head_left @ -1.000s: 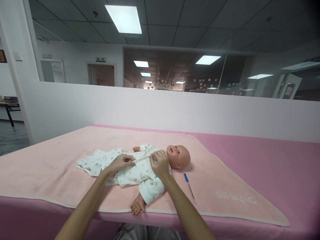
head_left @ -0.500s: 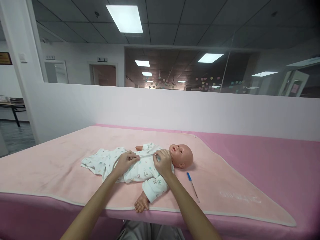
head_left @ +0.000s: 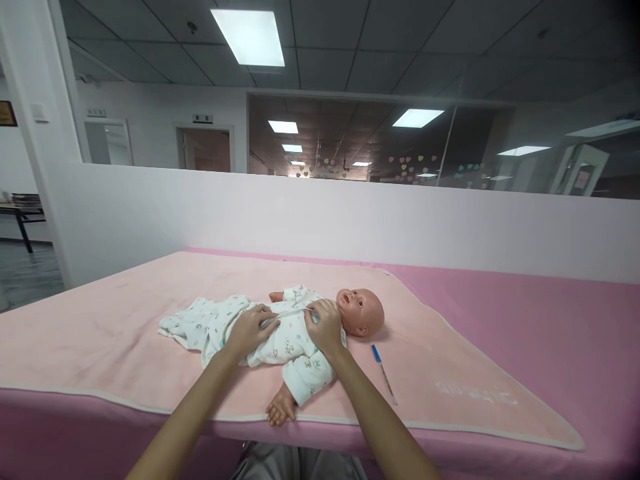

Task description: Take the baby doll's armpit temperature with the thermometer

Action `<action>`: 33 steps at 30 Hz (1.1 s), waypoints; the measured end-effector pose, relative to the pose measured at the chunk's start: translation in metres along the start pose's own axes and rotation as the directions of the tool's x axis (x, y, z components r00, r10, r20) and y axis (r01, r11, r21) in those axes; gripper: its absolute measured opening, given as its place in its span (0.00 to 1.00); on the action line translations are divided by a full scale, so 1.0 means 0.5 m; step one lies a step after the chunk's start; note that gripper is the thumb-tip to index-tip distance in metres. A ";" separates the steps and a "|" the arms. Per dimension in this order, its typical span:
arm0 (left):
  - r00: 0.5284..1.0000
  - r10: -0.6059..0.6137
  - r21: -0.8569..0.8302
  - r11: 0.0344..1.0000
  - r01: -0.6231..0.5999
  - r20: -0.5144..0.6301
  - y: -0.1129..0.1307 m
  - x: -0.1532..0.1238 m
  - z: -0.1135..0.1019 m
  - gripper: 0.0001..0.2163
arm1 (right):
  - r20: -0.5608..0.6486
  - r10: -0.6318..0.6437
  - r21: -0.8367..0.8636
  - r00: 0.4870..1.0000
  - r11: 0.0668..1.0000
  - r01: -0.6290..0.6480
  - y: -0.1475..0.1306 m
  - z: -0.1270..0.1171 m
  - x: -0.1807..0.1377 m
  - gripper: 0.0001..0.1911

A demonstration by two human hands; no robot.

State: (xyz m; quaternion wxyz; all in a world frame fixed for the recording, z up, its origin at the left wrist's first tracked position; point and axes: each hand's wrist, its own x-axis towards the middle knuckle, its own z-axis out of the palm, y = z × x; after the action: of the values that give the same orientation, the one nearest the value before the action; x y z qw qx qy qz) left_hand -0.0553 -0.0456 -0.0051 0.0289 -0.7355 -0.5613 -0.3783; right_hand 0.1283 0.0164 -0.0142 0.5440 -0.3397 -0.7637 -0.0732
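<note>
A baby doll (head_left: 361,311) lies on its back on a light pink blanket (head_left: 125,333), head to the right. It wears a white printed romper (head_left: 280,347). My left hand (head_left: 250,329) rests on the doll's belly, fingers pinched on the front edge of the romper. My right hand (head_left: 323,327) sits on the doll's chest near the neck, fingers closed on the same fabric edge. One doll hand (head_left: 277,412) sticks out of a sleeve toward me.
A blue-capped pen (head_left: 383,373) lies on the blanket right of the doll. Under the blanket is a darker pink table cover (head_left: 525,313). A white partition wall (head_left: 350,220) runs behind the table. The blanket's near edge hangs close to my body.
My left hand has slid a little lower on the doll's front, pressing the romper edge down. The right hand stays at the chest. The view shifted slightly.
</note>
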 end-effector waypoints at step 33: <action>0.984 0.000 -0.297 0.953 -0.053 -0.178 0.117 0.123 0.042 0.15 | -0.061 0.384 -0.465 0.921 0.806 -0.367 0.070 -0.295 -0.232 0.11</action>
State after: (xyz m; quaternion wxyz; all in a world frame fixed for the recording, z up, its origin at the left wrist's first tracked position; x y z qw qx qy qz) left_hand 0.0102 -0.0079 0.0384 -0.0286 -0.7025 -0.4826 -0.5222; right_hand 0.2850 -0.0791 -0.0666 0.4356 -0.6061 -0.6506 -0.1398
